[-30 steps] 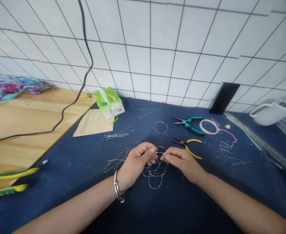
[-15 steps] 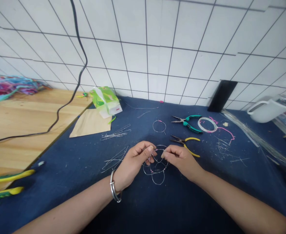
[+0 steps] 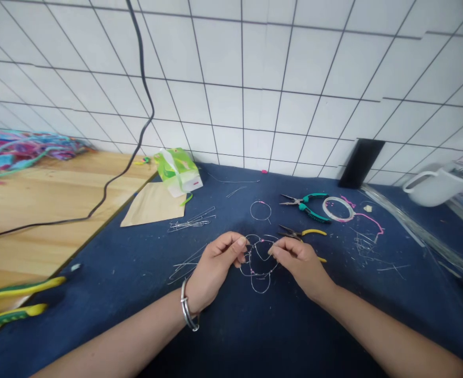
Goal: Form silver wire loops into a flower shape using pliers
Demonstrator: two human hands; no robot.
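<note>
Between my hands is a wire frame [image 3: 260,292] of several thin silvery loops, with small pink beads at the joints. My left hand [image 3: 219,262], with a silver bangle on its wrist, pinches the frame's left side. On the right side, the thumb and fingers of my right hand [image 3: 300,265] are closed on the wire. Just beyond the frame a separate wire ring [image 3: 260,219] with pink beads lies on the dark blue cloth [image 3: 231,336]. Yellow-handled pliers [image 3: 314,231] are partly hidden behind my right hand.
Teal-handled pliers [image 3: 314,214] and a white ring-shaped dish [image 3: 338,218] with pink beads lie at right. Loose wires [image 3: 192,224] and a tan paper piece [image 3: 156,203] lie left. Yellow-green handles [image 3: 22,289] rest at the left edge. A black cord [image 3: 146,113] hangs by the wall.
My hands have moved slightly apart, and the wire frame between them shows more spread out. The whole view has shifted a little.
</note>
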